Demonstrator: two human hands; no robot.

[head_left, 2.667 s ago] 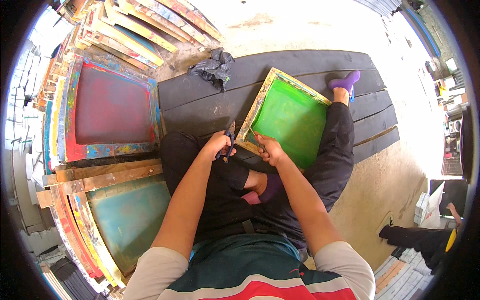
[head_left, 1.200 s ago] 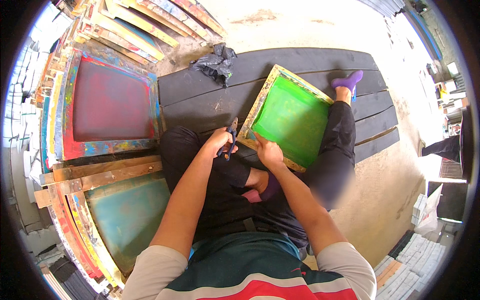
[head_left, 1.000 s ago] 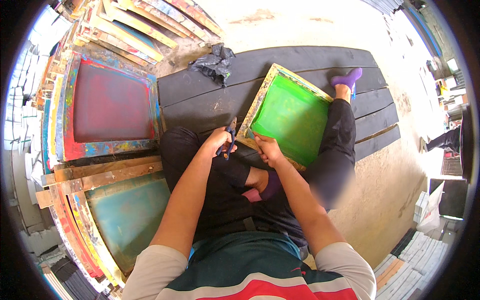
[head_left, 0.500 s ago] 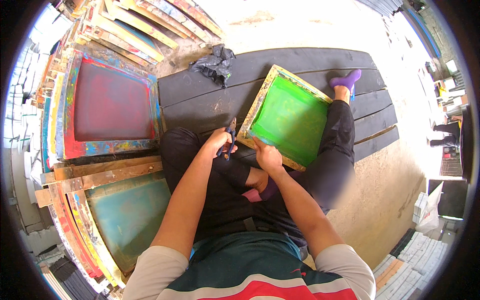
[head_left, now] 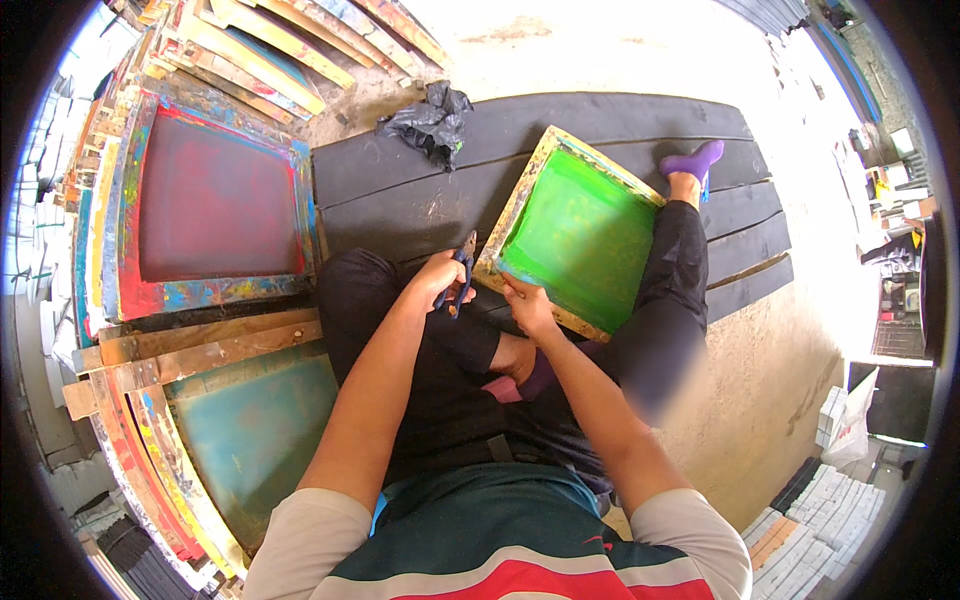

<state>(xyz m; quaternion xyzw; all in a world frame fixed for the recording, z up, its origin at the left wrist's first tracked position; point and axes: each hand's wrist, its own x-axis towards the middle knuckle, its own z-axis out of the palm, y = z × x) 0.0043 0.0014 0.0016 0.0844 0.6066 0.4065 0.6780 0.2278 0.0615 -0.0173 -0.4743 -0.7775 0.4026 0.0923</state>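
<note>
My left hand [head_left: 433, 280] is closed around pliers [head_left: 466, 258] with dark blue handles, their metal jaws pointing away from me. In front of me a wooden-framed printing screen [head_left: 584, 232] with bright green mesh lies tilted on dark boards, its right side against my right leg. My right hand [head_left: 529, 308] is at the near left edge of that frame. Its fingers are curled together there, and whatever they may be pinching is hidden. The plier jaws are just left of the frame's left corner, apart from it.
A screen with dark red mesh [head_left: 222, 205] and one with teal mesh [head_left: 255, 430] stand to my left. More frames [head_left: 270, 70] lean at the far left. A crumpled black plastic bag [head_left: 432, 125] lies on the dark boards [head_left: 390, 185]. White stacked pieces [head_left: 825, 520] are at the lower right.
My right hand's index finger, stretched along the frame edge before, is now curled in with the others. The left hand and pliers have hardly moved. The view has shifted slightly.
</note>
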